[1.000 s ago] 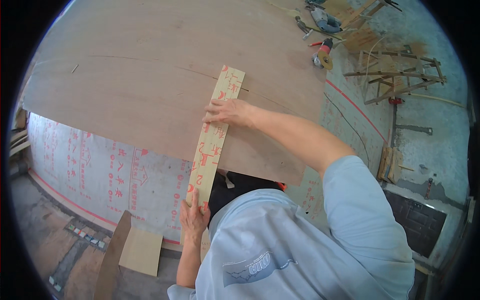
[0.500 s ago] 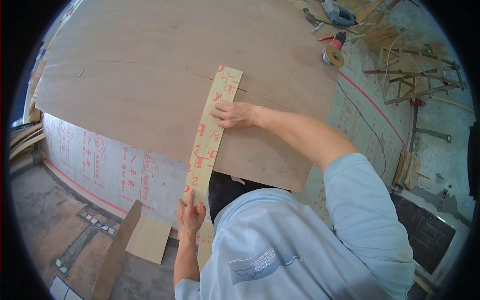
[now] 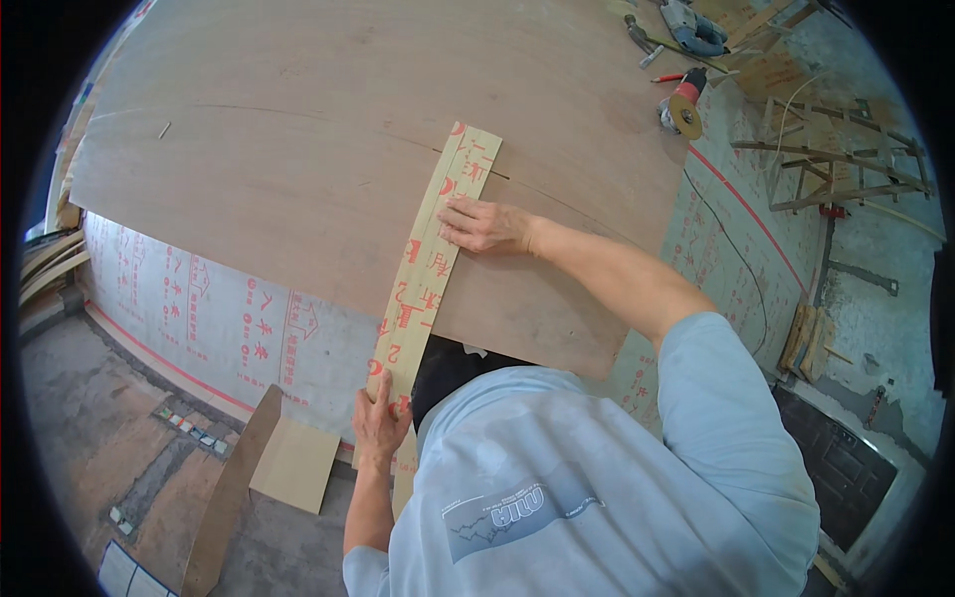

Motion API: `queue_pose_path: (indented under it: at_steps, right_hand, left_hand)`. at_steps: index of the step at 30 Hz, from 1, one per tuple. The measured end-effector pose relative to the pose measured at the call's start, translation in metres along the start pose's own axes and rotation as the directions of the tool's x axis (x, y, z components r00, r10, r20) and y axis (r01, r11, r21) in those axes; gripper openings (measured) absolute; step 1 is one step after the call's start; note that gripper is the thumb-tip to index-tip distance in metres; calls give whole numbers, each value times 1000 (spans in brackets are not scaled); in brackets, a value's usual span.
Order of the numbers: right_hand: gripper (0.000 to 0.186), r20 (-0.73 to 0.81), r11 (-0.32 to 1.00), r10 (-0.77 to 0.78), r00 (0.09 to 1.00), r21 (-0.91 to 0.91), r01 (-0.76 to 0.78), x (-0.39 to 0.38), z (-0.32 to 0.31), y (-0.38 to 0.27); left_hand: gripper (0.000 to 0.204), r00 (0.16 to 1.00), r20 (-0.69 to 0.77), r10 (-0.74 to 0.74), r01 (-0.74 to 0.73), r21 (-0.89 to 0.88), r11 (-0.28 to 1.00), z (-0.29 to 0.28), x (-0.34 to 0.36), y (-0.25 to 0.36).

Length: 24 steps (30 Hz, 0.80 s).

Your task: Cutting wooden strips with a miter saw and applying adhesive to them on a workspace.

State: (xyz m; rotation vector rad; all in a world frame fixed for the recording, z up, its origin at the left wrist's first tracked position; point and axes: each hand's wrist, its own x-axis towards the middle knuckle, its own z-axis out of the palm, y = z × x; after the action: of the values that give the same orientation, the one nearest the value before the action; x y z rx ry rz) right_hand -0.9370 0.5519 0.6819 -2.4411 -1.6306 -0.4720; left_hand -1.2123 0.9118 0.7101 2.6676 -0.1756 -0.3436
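A long, pale yellow wooden strip point(image 3: 422, 281) with red printing lies slantwise across a large brown plywood sheet point(image 3: 298, 189). Its near end sticks out past the sheet's front edge, close to my body. My left hand point(image 3: 381, 428) grips that near end, with fingers along the top face. Farther up, my right hand point(image 3: 489, 227) reaches over from the right, its bent fingers closed over the strip's right side and top. The right thumb is mostly hidden. A thin dark slit in the plywood shows on both sides of the strip near its far end.
At the far right of the sheet lie a hammer point(image 3: 638, 34), a jigsaw point(image 3: 694, 28), a red pencil point(image 3: 668, 79) and an angle grinder point(image 3: 684, 107). A wooden frame point(image 3: 826, 159) stands beyond. Offcut boards point(image 3: 296, 463) lean at lower left. A dark cord point(image 3: 733, 242) trails right.
The view has shifted slightly, so the tools and sheet appear a little farther right. Both hands keep their hold, and the strip stays nearly in place on the plywood.
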Motion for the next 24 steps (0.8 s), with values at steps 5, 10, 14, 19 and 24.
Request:
queue_pose_path:
  at_steps: [5, 10, 14, 19, 24]
  right_hand:
    - [27, 14, 999, 36, 999, -9, -36, 2, 2, -2]
    - [23, -69, 999, 22, 997, -46, -25, 13, 7, -3]
    - [16, -69, 995, 27, 997, -99, -33, 18, 5, -5]
    - [18, 132, 995, 91, 987, -55, -85, 35, -4, -9]
    - [27, 168, 999, 52, 984, -13, -50, 72, -9, -11]
  left_hand:
    - [93, 1000, 3, 23, -23, 38, 999, -2, -1, 2]
    - [96, 999, -32, 27, -24, 75, 997, -9, -4, -1]
    - [97, 999, -20, 47, -45, 95, 994, -10, -4, -4]
    - [97, 998, -60, 21, -15, 97, 995, -5, -7, 2]
    - [97, 998, -53, 13, -9, 73, 997, -7, -8, 1]
